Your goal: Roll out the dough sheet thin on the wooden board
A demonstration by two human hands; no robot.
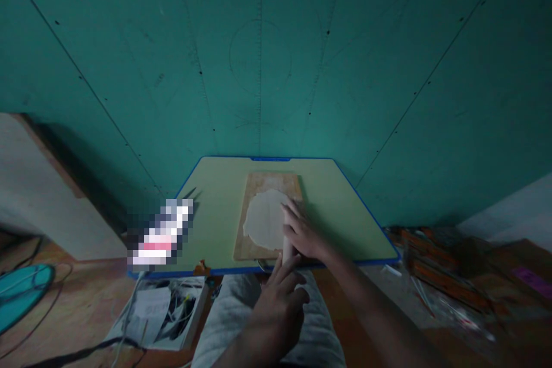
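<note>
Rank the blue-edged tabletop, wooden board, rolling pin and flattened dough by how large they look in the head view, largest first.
1. Blue-edged tabletop
2. Wooden board
3. Flattened dough
4. Rolling pin, partly covered, but its visible part is clearly smallest

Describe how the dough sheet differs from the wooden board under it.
The dough sheet is pale, while the wooden board is a browner tan. The dough sheet is roughly round with an uneven edge; the wooden board is rectangular with straight sides. The wooden board is also larger, showing beyond the dough sheet at its far and near ends. Both are flat.
</note>
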